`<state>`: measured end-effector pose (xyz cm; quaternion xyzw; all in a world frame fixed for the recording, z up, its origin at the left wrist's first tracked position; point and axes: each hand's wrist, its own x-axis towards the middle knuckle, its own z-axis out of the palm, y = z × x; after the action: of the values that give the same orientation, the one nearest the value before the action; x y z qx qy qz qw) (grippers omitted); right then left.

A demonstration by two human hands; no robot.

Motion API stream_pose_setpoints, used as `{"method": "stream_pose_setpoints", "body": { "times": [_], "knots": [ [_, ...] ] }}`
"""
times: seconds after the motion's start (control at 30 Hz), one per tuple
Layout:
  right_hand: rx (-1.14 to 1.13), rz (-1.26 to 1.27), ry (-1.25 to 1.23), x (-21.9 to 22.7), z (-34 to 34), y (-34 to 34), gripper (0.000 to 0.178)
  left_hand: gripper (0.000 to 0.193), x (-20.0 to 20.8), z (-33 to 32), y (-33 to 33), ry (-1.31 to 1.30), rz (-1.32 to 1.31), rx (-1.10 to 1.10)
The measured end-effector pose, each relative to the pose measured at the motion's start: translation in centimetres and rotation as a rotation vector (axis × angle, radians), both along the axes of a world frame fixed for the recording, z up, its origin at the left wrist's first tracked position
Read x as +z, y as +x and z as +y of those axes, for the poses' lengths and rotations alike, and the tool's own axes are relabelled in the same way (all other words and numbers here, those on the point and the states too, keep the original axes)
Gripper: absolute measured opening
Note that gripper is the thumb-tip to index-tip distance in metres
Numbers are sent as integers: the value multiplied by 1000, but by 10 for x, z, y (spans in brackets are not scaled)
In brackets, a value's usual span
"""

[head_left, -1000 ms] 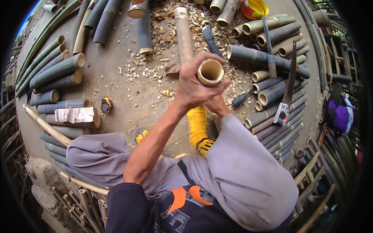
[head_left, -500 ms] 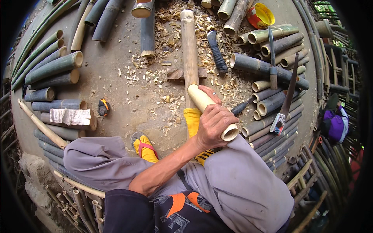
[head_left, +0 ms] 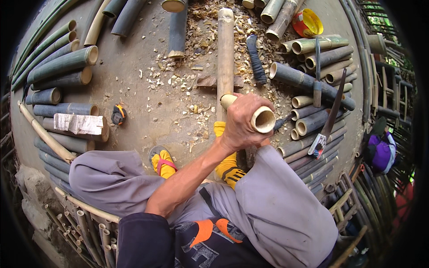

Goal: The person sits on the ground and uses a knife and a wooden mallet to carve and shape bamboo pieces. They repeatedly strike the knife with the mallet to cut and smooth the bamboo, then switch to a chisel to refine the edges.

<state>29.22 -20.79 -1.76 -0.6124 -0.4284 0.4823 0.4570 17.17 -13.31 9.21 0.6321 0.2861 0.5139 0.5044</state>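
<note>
A short pale bamboo tube [head_left: 262, 121] is held at a slant over my right leg, its hollow near end tipped up toward me. My left hand [head_left: 246, 117] is wrapped round it close to that open end. Mostly hidden behind the tube and my left hand, my right hand [head_left: 239, 95] shows only a little of its fingers against the tube's far side. The tube's far end meets a longer bamboo pole [head_left: 225, 53], which rests across a low wooden block [head_left: 206, 80].
Wood chips [head_left: 196, 44] litter the ground. A knife with a black-wrapped handle [head_left: 256, 60], a hand saw [head_left: 330, 109] and a yellow-and-red tub [head_left: 308, 23] lie to the right, among stacked bamboo lengths [head_left: 308, 123]. A tape measure [head_left: 119, 115] sits left, near more bamboo [head_left: 67, 109].
My left hand has rotated and lifted the tube's near end, so its hollow opening now faces me more. The right hand's ringed finger has gone out of sight. The view has shifted slightly.
</note>
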Motion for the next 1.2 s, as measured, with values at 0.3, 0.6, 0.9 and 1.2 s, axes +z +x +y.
{"method": "stream_pose_setpoints", "body": {
  "times": [0.3, 0.6, 0.9, 1.2],
  "knots": [
    [78, -582, 816, 247, 82, -9, 39, 30, -6, 6, -7, -3, 48, 75],
    [619, -874, 220, 217, 107, -64, 39, 45, -19, 2, 2, -74, -114, 146],
    [361, -906, 325, 176, 100, -45, 31, 34, -7, 2, -5, -254, -218, 26],
    [-213, -654, 34, 84, -3, -10, 38, 28, -44, 19, -88, -318, -328, 187]
  ]
}}
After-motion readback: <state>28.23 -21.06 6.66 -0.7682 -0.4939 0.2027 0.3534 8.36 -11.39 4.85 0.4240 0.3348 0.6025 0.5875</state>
